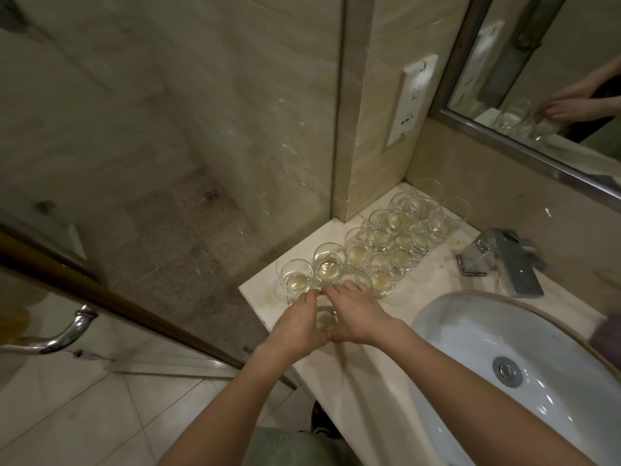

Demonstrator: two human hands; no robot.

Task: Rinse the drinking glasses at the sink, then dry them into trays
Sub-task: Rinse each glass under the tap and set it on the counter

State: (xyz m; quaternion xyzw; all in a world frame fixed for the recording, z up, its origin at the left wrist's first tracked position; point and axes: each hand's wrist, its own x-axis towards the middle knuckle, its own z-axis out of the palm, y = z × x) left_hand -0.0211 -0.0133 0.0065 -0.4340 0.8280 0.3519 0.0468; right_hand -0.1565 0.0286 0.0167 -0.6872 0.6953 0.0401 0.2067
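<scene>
Several clear drinking glasses (379,235) with a little yellowish liquid stand in rows on the marble counter (363,375), left of the white sink (524,371). One glass (325,319) stands nearest to me at the counter's left edge. My left hand (295,326) and my right hand (356,316) curl round it from either side, fingertips meeting over its far rim. Two more glasses (329,265) stand just beyond my fingers.
A chrome tap (504,255) stands behind the sink. A glass shower screen (168,163) with a chrome handle (64,334) borders the counter on the left. A mirror (554,79) and a wall socket panel (411,99) are on the back wall.
</scene>
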